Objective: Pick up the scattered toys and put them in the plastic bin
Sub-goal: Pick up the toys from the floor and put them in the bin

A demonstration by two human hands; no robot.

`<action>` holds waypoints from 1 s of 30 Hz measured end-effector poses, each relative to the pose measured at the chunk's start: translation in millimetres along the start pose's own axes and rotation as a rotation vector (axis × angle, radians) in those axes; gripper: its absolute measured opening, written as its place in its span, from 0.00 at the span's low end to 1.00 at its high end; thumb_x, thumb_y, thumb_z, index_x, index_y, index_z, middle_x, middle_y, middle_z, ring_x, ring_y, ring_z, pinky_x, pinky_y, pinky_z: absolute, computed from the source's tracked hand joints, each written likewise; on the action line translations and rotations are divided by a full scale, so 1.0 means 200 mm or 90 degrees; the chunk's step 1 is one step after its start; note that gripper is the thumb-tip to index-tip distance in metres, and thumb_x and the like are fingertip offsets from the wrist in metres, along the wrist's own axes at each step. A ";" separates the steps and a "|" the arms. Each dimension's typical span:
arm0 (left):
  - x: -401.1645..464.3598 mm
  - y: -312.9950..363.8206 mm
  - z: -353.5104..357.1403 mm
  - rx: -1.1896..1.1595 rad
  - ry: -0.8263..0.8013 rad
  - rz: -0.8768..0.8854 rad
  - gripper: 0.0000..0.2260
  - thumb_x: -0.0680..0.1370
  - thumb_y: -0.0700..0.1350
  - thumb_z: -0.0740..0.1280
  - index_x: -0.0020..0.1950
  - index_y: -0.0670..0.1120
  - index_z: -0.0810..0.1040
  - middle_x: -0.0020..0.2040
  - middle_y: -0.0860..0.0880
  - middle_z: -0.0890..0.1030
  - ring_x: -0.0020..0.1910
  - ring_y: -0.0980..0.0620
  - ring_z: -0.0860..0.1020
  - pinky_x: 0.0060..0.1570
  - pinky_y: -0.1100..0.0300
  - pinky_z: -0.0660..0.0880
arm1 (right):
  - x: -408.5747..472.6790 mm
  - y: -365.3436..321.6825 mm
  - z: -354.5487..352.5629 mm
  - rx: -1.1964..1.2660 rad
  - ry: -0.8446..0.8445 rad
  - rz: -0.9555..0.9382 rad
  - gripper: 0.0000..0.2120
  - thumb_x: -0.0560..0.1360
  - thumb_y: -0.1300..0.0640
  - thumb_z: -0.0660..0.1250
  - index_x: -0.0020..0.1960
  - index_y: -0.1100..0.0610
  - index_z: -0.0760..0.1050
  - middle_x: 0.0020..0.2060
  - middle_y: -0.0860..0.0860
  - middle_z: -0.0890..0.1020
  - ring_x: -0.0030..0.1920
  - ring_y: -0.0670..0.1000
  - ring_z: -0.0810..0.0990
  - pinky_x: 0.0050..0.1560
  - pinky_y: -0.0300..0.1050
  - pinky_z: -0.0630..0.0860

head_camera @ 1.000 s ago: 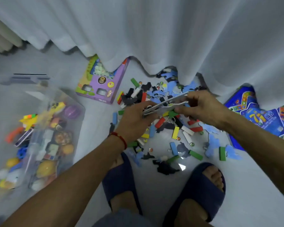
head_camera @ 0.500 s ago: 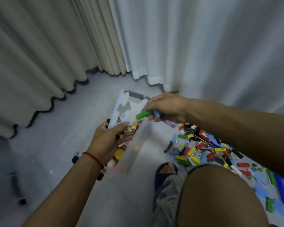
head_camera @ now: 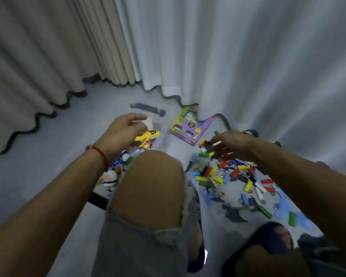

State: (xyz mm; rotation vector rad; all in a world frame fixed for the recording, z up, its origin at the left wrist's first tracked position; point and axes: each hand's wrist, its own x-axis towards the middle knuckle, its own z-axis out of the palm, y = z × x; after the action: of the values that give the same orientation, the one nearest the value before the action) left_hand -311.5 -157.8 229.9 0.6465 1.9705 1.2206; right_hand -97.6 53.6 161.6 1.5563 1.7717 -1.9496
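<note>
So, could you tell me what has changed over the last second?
The flat board both hands held is gone. The left hand now hovers open over the plastic bin, and the right hand has returned to the scattered pieces. The purple box stayed put.

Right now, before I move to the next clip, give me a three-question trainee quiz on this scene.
1. True or false: the purple box lies inside the bin.
2. Which hand is over the bin: A left, B right?
3. Fill in: the right hand reaches into the pile of ____.

Key: 1 false, it lies on the floor beside the bin. 2 A, the left hand. 3 blocks.
</note>
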 end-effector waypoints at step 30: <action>0.24 -1.25 1.63 0.589 -0.180 -0.028 0.33 0.70 0.50 0.76 0.70 0.50 0.64 0.70 0.39 0.60 0.58 0.37 0.72 0.61 0.44 0.73 | 0.40 1.59 -0.01 -0.520 0.162 -0.077 0.36 0.71 0.51 0.75 0.74 0.47 0.62 0.73 0.62 0.56 0.55 0.65 0.77 0.54 0.57 0.77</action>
State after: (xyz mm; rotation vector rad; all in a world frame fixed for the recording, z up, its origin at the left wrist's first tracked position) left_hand -95.4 -52.9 -106.5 1.1293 2.2160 0.0992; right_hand 68.3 -6.1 -115.2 1.4241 2.3599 -0.8397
